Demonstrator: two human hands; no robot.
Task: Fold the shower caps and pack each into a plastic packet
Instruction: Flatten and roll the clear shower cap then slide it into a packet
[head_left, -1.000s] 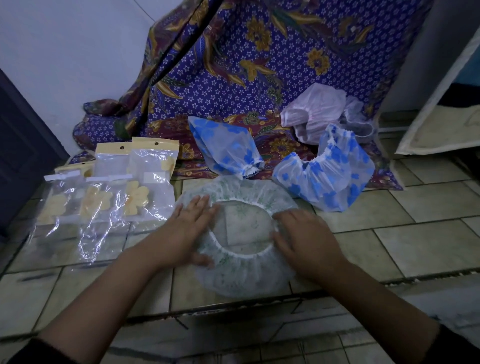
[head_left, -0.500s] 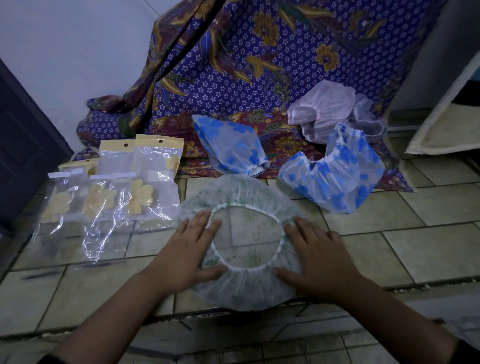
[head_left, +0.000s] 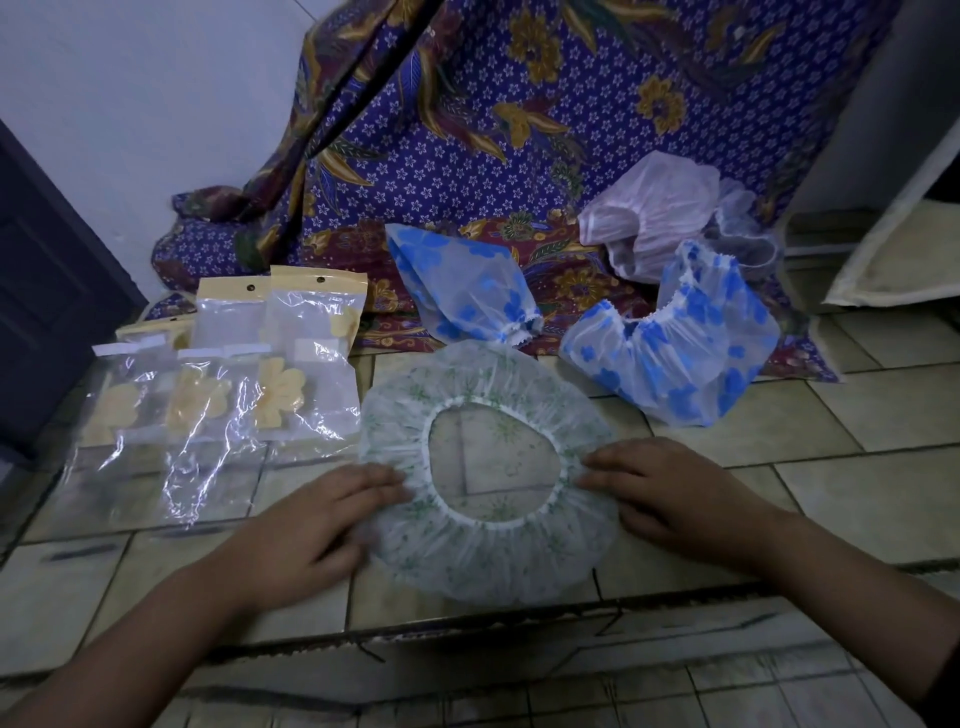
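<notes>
A clear shower cap with green print (head_left: 488, 551) lies spread flat on the tiled floor, elastic opening facing up. My left hand (head_left: 317, 519) rests on its left edge and my right hand (head_left: 670, 493) on its right edge, fingers pressing the rim outward. Two blue-flowered caps (head_left: 457, 291) (head_left: 675, 348) lie behind it, and a pale pink cap (head_left: 649, 218) sits further back. Several clear plastic packets (head_left: 218, 410) with yellow headers lie to the left.
A purple patterned cloth (head_left: 519, 156) hangs and pools at the back. A dark door (head_left: 47, 291) stands at the left. A tiled step edge (head_left: 467, 629) runs in front of me. A framed panel (head_left: 893, 244) leans at the right.
Both hands slid outward from the cap's opening to its left and right edges, and the cap lies flatter and wider.
</notes>
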